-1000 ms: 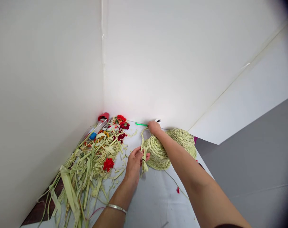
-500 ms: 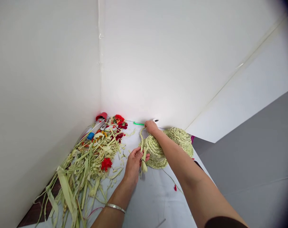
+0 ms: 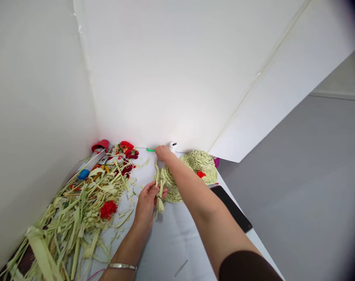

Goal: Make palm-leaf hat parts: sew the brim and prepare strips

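A pale green woven straw hat [image 3: 195, 171] lies on the white table [image 3: 183, 242] near the back wall. A braided straw strand [image 3: 159, 183] runs from its left edge. My left hand [image 3: 146, 203] pinches the strand's lower tied end. My right hand [image 3: 163, 153] is closed at the strand's far end, by a green object [image 3: 149, 150] and a small white spool [image 3: 173, 146]. A small red flower [image 3: 200, 174] sits on the hat.
A heap of cut straw strips [image 3: 78, 210] with red flowers [image 3: 107, 209] covers the table's left side, with scissors [image 3: 91, 164], a red cup [image 3: 100, 145] and more flowers [image 3: 127, 149] behind. A black phone [image 3: 231, 212] lies right of the hat. White walls enclose the corner.
The view has swung right, so everything sits further left in frame. The phone and the red flower on the hat have come into sight. Both hands keep their hold on the strand.
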Demonstrator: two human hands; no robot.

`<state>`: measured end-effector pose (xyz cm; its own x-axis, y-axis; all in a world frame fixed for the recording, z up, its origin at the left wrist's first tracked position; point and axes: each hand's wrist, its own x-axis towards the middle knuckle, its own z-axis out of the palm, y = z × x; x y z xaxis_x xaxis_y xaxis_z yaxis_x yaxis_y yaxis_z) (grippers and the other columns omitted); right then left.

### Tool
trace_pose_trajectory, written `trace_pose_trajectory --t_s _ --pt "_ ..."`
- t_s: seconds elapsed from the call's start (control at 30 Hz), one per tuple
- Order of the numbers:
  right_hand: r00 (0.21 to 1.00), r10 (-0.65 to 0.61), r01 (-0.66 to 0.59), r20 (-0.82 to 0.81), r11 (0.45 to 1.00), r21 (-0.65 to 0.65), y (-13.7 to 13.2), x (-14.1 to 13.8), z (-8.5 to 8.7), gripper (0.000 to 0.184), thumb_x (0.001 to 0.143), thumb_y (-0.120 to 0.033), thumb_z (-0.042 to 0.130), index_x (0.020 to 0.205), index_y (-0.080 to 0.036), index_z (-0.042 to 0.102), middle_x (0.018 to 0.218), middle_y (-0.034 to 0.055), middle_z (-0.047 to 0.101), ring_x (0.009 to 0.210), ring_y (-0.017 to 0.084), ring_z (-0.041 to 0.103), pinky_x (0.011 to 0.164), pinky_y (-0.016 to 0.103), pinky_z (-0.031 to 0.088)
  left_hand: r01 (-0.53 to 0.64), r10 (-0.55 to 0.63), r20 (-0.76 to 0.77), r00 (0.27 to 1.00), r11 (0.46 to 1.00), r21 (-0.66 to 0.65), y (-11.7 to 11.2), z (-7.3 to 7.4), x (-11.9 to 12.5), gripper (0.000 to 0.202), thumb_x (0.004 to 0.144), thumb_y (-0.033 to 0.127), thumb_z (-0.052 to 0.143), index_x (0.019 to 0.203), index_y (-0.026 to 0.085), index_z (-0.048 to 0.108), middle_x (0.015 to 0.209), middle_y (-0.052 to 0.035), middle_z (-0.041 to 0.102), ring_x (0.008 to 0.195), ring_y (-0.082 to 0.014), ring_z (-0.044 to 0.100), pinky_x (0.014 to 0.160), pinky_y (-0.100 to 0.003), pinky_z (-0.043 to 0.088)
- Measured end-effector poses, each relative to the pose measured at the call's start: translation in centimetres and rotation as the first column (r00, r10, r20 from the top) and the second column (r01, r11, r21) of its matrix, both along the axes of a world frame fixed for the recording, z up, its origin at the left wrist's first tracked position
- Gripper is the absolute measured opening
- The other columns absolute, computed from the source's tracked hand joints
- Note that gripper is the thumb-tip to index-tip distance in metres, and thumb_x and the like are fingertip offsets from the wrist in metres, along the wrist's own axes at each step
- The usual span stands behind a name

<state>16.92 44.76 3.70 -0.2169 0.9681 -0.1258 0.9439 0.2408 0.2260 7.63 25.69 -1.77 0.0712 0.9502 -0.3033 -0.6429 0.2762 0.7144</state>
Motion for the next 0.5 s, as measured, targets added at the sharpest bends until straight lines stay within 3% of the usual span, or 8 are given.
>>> trace_pose_trajectory --t_s 0.27,0.5 --pt "0.978 -0.196 0.193 -0.069 0.980 -0.041 0.4 -2.1 0.0 0.032 0.093 -0.032 0.057 0.120 -0.015 0.056 0.119 0.0094 0.058 0.100 0.022 0.061 0.084 0.042 0.053 0.030 -0.029 -0.035 0.999 0.999 0.038 -0.1 0.1 -0.1 0.025 0.072 0.014 0.066 0.097 0.013 0.064 0.089 -0.0055 0.073 0.079 -0.0167 0.071 0.070 -0.024 0.055" --pt "0.983 -0.169 0.165 -0.068 0.984 -0.064 -0.1 -1.8 -0.1 0.033 0.093 -0.032 0.057 0.121 -0.015 0.055 0.121 0.0097 0.058 0.102 0.022 0.060 0.085 0.043 0.053 0.030 -0.028 -0.037 0.999 0.998 0.054 -0.3 0.0 -0.1 0.024 0.069 0.013 0.066 0.093 0.014 0.064 0.084 -0.0038 0.073 0.075 -0.0163 0.070 0.067 -0.023 0.055"
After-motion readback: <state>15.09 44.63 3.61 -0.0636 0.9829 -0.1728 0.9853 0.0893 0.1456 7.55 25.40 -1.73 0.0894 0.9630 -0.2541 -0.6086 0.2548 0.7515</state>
